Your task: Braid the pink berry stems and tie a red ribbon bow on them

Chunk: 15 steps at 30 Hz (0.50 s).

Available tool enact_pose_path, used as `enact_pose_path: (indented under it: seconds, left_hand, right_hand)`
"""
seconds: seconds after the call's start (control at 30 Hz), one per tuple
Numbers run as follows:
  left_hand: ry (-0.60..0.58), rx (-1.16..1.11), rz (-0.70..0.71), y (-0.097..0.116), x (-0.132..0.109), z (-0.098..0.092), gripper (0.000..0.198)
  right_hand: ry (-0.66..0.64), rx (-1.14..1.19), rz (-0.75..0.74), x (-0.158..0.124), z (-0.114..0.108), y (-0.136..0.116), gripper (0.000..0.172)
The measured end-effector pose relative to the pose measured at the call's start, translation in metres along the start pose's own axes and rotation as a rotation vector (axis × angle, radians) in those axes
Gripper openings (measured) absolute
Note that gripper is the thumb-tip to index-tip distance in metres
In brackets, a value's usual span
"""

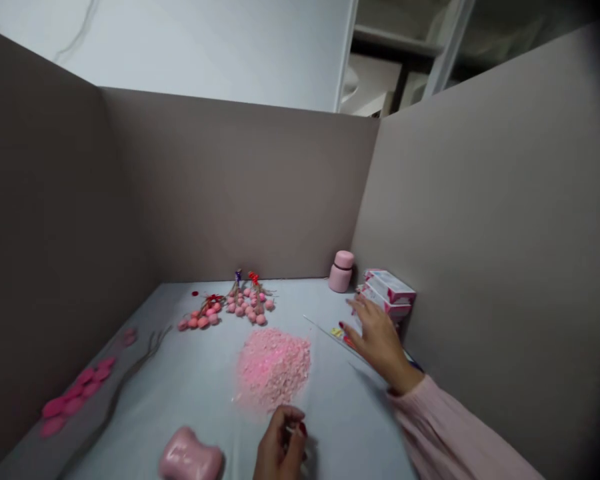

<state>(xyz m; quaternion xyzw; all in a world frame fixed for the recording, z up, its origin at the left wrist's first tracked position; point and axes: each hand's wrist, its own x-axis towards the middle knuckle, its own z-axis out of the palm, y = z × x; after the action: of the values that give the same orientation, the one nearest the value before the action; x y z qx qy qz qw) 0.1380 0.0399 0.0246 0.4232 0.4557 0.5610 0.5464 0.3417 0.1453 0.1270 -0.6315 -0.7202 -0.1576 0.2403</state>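
My right hand (377, 340) is open, its fingers apart, reaching in front of a stack of white and pink boxes (387, 287) by the right wall. Beneath its fingers lie small yellow pieces (337, 332), a red piece (349, 341) and a thin pale stick (325, 329). My left hand (281, 445) is near the front edge of view, loosely curled, with a gap between thumb and finger and nothing visible in it. Just beyond it spreads a heap of pink crumbs (275, 367). A glossy pink bar (190, 457), pinched in at the middle, lies to its left.
A pink lidded jar (341, 272) stands in the back right corner. Bunches of pink balls (250, 307) and coral balls (200, 320) lie at the back. Bright pink discs (77, 393) and a brown branch (120, 393) are at left. Grey walls (240, 187) enclose three sides.
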Motion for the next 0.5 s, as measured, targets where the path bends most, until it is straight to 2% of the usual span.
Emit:
enact_pose_path:
  seconds: [0.03, 0.1, 0.2, 0.23, 0.27, 0.3, 0.33, 0.37, 0.43, 0.5]
  left_hand:
    - [-0.006, 0.072, 0.04, 0.006, -0.003, -0.005, 0.043]
    - [0.042, 0.229, 0.098, 0.019, -0.009, -0.023, 0.039]
    - [0.273, 0.412, 0.142, 0.037, -0.016, -0.069, 0.035]
    - [0.324, 0.422, 0.145, 0.043, -0.018, -0.087, 0.035]
    - [0.363, 0.412, 0.139, 0.048, -0.018, -0.104, 0.036]
    - [0.392, 0.436, 0.111, 0.052, -0.017, -0.12, 0.037]
    - [0.4, 0.458, 0.083, 0.055, -0.017, -0.133, 0.039]
    - [0.456, 0.475, 0.096, 0.057, -0.016, -0.142, 0.04]
    - [0.528, 0.498, 0.112, 0.057, -0.014, -0.152, 0.04]
    - [0.576, 0.505, 0.115, 0.053, -0.013, -0.151, 0.039]
  right_hand:
    - [-0.041, 0.06, -0.067, -0.016, 0.003, -0.015, 0.041]
    - [-0.175, 0.314, -0.262, -0.049, 0.008, -0.045, 0.044]
    - [-0.443, 0.615, -0.624, -0.092, 0.015, -0.082, 0.057]
    - [-0.523, 0.684, -0.759, -0.102, 0.02, -0.093, 0.054]
    - [-0.577, 0.732, -0.834, -0.11, 0.026, -0.102, 0.047]
    - [-0.59, 0.755, -0.833, -0.115, 0.033, -0.112, 0.043]
    - [-0.59, 0.772, -0.815, -0.118, 0.041, -0.12, 0.042]
    - [-0.612, 0.779, -0.793, -0.119, 0.048, -0.129, 0.044]
    - [-0.655, 0.779, -0.751, -0.115, 0.059, -0.144, 0.057]
    - [-0.668, 0.774, -0.731, -0.105, 0.065, -0.157, 0.063]
